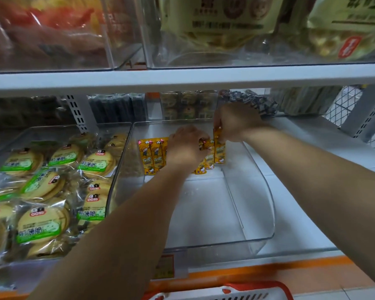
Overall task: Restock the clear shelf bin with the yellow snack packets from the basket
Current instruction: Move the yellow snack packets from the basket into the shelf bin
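**Back row of the bin: take it slow with the end packet**

This restock looks barely started to me. A single row of slim yellow foil snack packets (152, 155) stands along the back of the clear plastic shelf bin (260, 237), and the front part of the bin floor is bare.

The left hand (187, 146) is curled over the tops of the packets mid-row, fingers gripping them like a bookend. The right hand (234, 123) pinches the upright yellow packet (219, 148) by its top seam at the right end of the row. That packet sits a bit higher than its neighbours.

How I'd do it: brace the row with the left hand and lower the end packet straight down until it stands flush against the one beside it. Let go with the right hand first, then the left. These look thin, light and slippery, so I'd expect the row to domino if the brace comes off early.

The packets are orange-yellow with a cartoon figure up top, a darker panel lower down and crimped ends. A couple near the left hand lean forward.

Only the rim of the red and white plastic basket (225, 292) shows at the bottom edge, so I can't tell how many are left.
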`<state>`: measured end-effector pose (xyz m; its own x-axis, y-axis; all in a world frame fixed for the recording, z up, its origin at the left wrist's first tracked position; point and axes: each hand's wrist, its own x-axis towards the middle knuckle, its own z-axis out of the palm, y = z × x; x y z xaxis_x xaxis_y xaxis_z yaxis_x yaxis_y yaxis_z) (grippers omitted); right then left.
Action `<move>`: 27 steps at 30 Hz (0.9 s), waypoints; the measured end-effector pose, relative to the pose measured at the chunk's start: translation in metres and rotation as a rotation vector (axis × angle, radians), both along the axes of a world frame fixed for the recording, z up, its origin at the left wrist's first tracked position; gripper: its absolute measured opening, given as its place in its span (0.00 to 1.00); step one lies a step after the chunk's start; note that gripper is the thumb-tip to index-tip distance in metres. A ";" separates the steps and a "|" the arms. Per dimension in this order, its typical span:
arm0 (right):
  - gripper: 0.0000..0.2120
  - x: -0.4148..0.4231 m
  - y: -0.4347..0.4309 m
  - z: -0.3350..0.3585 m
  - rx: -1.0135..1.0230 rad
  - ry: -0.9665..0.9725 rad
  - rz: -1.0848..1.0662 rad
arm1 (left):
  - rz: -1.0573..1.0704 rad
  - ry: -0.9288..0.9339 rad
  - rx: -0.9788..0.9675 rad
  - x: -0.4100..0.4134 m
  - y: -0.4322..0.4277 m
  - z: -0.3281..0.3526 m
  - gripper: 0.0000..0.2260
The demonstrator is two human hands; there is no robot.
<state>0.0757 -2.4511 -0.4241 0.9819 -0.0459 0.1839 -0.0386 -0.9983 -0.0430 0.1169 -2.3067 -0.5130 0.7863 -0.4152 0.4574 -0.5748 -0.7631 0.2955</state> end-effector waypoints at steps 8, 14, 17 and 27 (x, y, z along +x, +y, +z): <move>0.09 0.007 -0.005 -0.004 -0.007 0.154 0.060 | -0.010 -0.034 -0.029 0.000 0.000 -0.002 0.12; 0.20 -0.015 -0.013 0.002 0.078 0.289 0.100 | -0.017 -0.012 0.032 -0.002 -0.001 0.006 0.15; 0.23 -0.049 -0.015 -0.003 0.232 0.008 0.053 | 0.007 0.084 0.083 -0.005 -0.003 0.018 0.18; 0.18 -0.133 -0.010 -0.048 0.780 -0.105 0.141 | -0.136 0.530 0.197 -0.027 -0.006 0.008 0.17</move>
<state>-0.0570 -2.4609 -0.4725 0.9674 -0.0756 0.2417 0.1289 -0.6743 -0.7271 0.0894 -2.3127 -0.5050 0.8207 -0.5657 -0.0801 -0.4837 -0.7626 0.4294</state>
